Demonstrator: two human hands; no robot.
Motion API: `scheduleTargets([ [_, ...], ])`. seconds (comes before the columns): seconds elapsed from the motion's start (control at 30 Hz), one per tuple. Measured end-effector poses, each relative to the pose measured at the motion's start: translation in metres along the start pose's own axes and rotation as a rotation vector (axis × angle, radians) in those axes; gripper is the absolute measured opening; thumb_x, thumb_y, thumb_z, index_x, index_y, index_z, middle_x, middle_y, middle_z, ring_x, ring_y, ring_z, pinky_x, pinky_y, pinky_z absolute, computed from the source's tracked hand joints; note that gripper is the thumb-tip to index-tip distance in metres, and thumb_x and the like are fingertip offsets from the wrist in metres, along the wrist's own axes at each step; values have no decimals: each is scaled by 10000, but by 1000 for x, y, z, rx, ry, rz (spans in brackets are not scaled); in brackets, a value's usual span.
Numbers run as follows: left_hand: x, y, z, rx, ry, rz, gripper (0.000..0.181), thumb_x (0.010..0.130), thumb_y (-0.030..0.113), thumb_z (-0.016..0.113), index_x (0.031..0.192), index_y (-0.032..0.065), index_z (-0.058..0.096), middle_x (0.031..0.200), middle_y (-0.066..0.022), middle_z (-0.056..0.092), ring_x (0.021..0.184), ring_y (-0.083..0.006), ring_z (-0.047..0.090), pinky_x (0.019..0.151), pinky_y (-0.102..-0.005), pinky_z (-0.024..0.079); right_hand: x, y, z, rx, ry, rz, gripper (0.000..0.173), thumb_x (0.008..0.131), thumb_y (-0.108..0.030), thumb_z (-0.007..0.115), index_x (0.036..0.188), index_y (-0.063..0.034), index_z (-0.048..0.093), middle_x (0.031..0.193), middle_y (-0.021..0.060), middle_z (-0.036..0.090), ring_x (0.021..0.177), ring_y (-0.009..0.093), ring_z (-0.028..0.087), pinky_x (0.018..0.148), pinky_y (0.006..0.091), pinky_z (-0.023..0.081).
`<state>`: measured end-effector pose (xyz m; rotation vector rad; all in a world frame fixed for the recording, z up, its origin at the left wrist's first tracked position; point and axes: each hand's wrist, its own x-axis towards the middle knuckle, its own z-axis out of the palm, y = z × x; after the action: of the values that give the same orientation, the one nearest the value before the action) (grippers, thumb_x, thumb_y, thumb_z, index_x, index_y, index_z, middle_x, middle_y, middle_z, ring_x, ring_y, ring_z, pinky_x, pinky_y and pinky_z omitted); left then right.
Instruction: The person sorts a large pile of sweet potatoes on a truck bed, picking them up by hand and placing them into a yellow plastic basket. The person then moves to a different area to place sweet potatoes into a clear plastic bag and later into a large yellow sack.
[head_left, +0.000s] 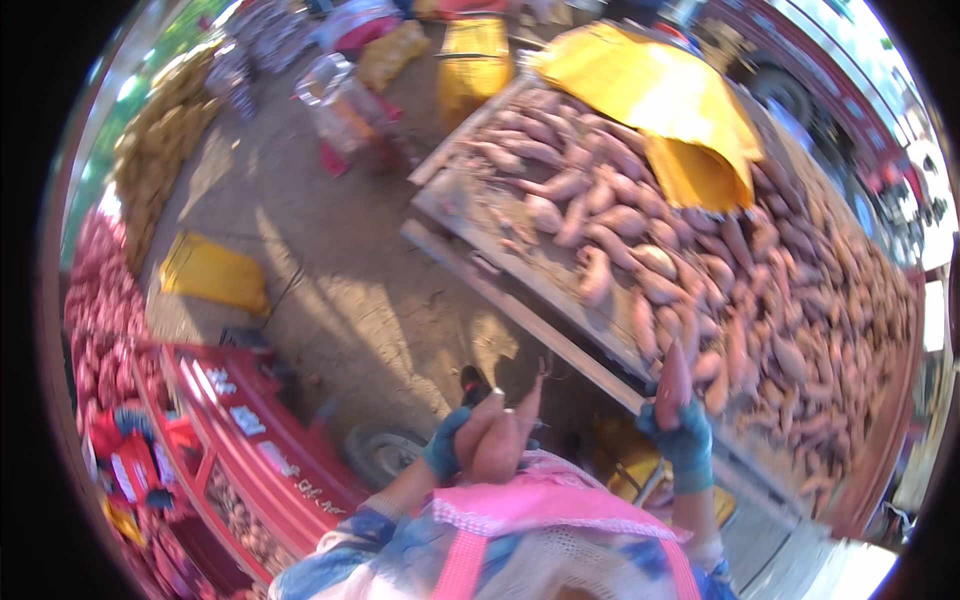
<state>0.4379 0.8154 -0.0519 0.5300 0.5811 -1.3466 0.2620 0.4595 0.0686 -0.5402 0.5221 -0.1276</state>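
In a teal work glove, my left hand (446, 448) holds several sweet potatoes (495, 446) together against the front of a pink apron (540, 499). My right hand (681, 442), gloved alike, grips one reddish sweet potato (673, 386) with its tip pointing up, over the near edge of the truck bed. A large heap of loose sweet potatoes (750, 300) lies on the wooden bed beyond that hand. Part of the heap is covered by a yellow sheet or sack (652, 97).
A red vehicle side panel (262, 442) with writing and a wheel (386, 454) stand at left. A flat yellow sack (214, 274) lies on the ground. A yellow container (474, 67) and clear plastic bags (337, 97) are farther off. Filled sacks (169, 142) line the left.
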Motion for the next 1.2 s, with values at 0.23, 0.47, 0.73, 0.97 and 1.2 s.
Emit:
scheduleTargets([
  [0.23, -107, 129, 28, -158, -436, 337, 725, 925, 564, 468, 1467, 98, 351, 1469, -142, 408, 1346, -235, 400, 1140, -362, 295, 97, 109, 278, -204, -303, 529, 823, 748, -240, 782, 1419, 11, 376, 1224, 150, 591, 1056, 248, 621, 953, 365, 487],
  [0.47, -157, 234, -9, -132, -97, 879, 490, 953, 419, 474, 1276, 52, 504, 1212, -108, 550, 1141, -167, 504, 1005, -279, 384, 245, 189, 412, -584, -633, 611, 805, 827, -364, 729, 1451, -19, 355, 1360, 118, 496, 1196, 207, 519, 1025, 343, 412],
  [0.73, -188, 355, -45, 418, 454, 1257, 249, 1002, 190, 468, 1067, 42, 658, 955, -25, 661, 882, -29, 619, 832, -117, 477, 367, 281, 488, -705, -771, 726, 641, 917, -197, 602, 1458, 14, 330, 1426, 131, 442, 1302, 223, 439, 1094, 345, 338],
  [0.97, -186, 479, -40, 155, 482, 1367, 210, 983, 196, 507, 1042, 57, 653, 963, -30, 657, 902, -71, 611, 844, -183, 479, 487, 354, 573, -657, -908, 1128, 673, 906, -258, 612, 1468, -37, 315, 1420, 133, 440, 1282, 268, 461, 1058, 422, 386],
  [1.2, -226, 570, -47, 45, 613, 1395, 174, 963, 202, 546, 1017, 73, 648, 971, -35, 653, 923, -112, 603, 855, -250, 480, 579, 374, 661, -582, -887, 1225, 706, 895, -319, 623, 1478, -87, 300, 1415, 135, 438, 1261, 312, 483, 1022, 499, 434],
])
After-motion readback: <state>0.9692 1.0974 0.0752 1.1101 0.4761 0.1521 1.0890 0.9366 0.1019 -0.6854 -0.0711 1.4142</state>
